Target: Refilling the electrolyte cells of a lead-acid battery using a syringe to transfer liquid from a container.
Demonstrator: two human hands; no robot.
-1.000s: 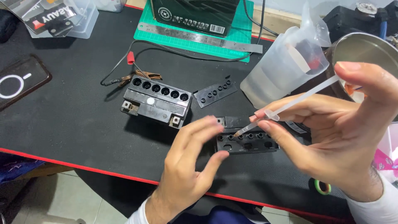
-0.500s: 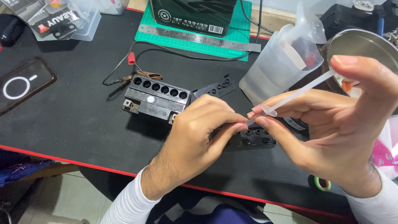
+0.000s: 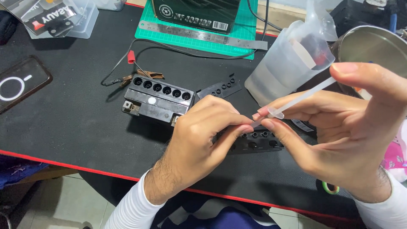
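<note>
Here the right hand point(image 3: 352, 140) pinches a clear plastic syringe point(image 3: 296, 101) between thumb and fingers, tilted above the black cap strip point(image 3: 258, 142). The left hand point(image 3: 203, 135) nips the syringe's tip, just right of the open black battery point(image 3: 157, 97).

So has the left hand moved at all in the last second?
Yes. The left hand has risen up and to the right, from below the black cell block to meet the syringe tip held by the right hand.

One head-worn camera looks steeply down, close over the black mat point(image 3: 76, 140)
</note>
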